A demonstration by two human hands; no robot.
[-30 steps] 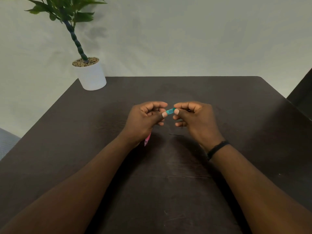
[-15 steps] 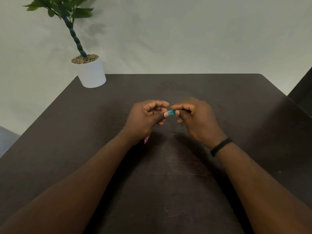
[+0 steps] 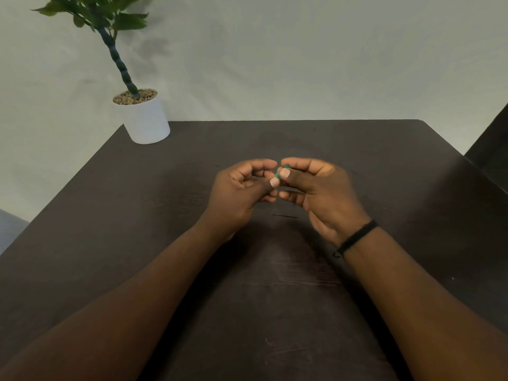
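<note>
My two hands meet above the middle of the dark table. A small teal piece sits between their fingertips, mostly covered by the thumbs. My left hand pinches it with thumb and curled fingers from the left. My right hand, with a black band at the wrist, pinches it from the right. Any pink item in the left hand is hidden now. A thin dark needle-like line lies on the table just below the hands.
A white pot with a green plant stands at the table's far left corner. A pale wall is behind the table. A dark piece of furniture sits past the right edge.
The hands have closed together, so less of the teal piece shows. The pink tip seen under my left hand earlier is no longer visible.
</note>
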